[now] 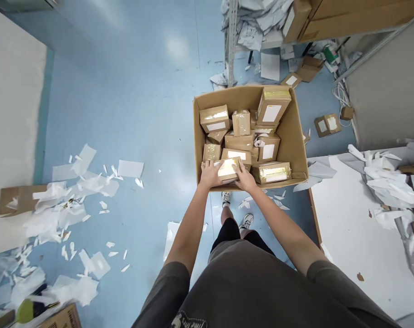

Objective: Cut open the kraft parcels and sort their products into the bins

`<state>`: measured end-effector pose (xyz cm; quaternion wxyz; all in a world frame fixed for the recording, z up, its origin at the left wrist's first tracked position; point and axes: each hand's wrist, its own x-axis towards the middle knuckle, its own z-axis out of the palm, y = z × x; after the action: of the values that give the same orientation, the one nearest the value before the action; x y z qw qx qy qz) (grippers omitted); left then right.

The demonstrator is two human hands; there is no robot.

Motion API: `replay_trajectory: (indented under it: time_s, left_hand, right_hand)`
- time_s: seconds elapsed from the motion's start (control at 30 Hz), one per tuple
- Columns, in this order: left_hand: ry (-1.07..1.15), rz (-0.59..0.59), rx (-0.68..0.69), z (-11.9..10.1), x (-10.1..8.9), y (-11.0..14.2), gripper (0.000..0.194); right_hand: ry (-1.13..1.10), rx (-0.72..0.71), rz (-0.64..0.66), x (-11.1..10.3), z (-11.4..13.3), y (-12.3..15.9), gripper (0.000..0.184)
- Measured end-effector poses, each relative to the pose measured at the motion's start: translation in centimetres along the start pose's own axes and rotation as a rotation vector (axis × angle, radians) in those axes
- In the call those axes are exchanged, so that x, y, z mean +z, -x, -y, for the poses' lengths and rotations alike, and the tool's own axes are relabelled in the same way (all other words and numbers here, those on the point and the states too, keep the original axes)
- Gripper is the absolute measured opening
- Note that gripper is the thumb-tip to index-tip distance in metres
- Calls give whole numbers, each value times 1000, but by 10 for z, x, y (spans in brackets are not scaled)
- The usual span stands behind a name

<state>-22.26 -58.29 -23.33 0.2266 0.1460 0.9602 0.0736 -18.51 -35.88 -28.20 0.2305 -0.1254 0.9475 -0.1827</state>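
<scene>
Within the large carton (pixel 294 141), by its near wall, the left hand (pixel 210 174) and right hand (pixel 245 176) curl half-closed around opposite ends of a taped box (pixel 228 168), likely for balance; what supports it underneath is unclear.

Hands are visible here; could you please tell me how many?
2: the left hand at the left end of the taped parcel, the right hand at its right.

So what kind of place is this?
Maybe a storeroom or packing room: there's a big cardboard box holding many taped parcels, with white paper scattered around.
</scene>
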Motion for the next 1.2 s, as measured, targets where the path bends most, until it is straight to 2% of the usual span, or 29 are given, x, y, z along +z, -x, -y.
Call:
replay_trajectory:
  time_s: [0.1, 0.2, 0.33, 0.4, 0.5, 0.67, 0.77, 0.83, 0.93, 1.0, 1.1, 1.2]
  left_hand:
    - [7, -95, 21, -11, -30, 11, 111]
    - [1, -164, 33, -31, -55, 16, 108]
    - [31, -222, 77, -75, -76, 10, 105]
    - [48, -227, 137, -106, -83, 2, 104]
    - [46, -199, 267, -162, -89, -9, 104]
    - [-25, -125, 577, -280, -85, -15, 109]
    - [-90, -51, 784, -360, -73, -7, 110]
    - [-124, -29, 899, -416, -60, 3, 110]
    - [-170, -3, 1048, -497, -33, 23, 108]
    - [-208, 28, 1123, -545, -8, 36, 107]
    - [-276, 88, 1192, -600, 36, 50, 106]
    - [-352, 154, 1197, -630, 81, 56, 102]
  right_hand:
    - [36, -31, -138, -28, 7, 2, 112]
    - [81, -48, -233, -60, 6, 6, 118]
    - [115, -2, -296, -94, -17, 30, 114]
    - [136, 64, -339, -107, -36, 53, 110]
    - [153, 227, -402, -123, -69, 102, 106]
    - [148, 517, -508, -134, -129, 214, 103]
    - [136, 692, -576, -127, -164, 293, 99]
    - [119, 802, -620, -113, -185, 346, 97]
    - [94, 960, -682, -83, -213, 418, 101]
    - [68, 1052, -710, -57, -232, 456, 102]
    - [-13, 1170, -711, -13, -261, 494, 102]
    - [-129, 1227, -675, 26, -287, 513, 103]
